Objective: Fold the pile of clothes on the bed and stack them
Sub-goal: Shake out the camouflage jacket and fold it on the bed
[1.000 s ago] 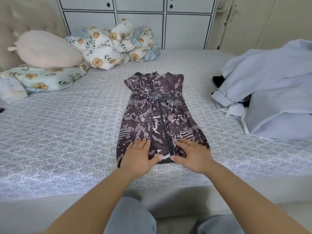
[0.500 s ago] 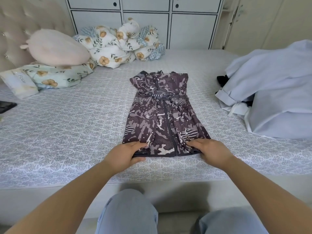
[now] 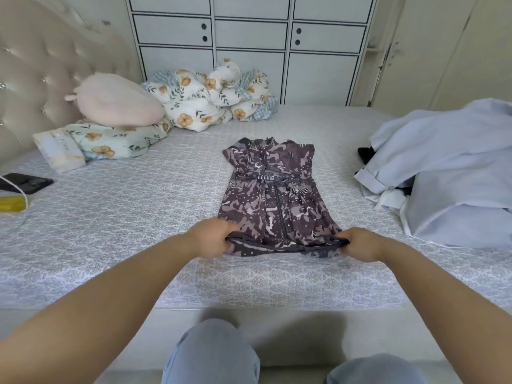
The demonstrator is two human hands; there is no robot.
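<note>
Our left hand [image 3: 212,239] and right hand [image 3: 360,245], flat on the patterned dress [image 3: 277,200] a moment ago, now pinch its near hem corners, lifted off the bed [image 3: 138,217], ready to fold it upward.

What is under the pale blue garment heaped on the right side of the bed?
Black fabric pokes out from beneath the pale blue garment at its left edge, and a white piece shows lower down. What else lies under the heap is covered.
</note>
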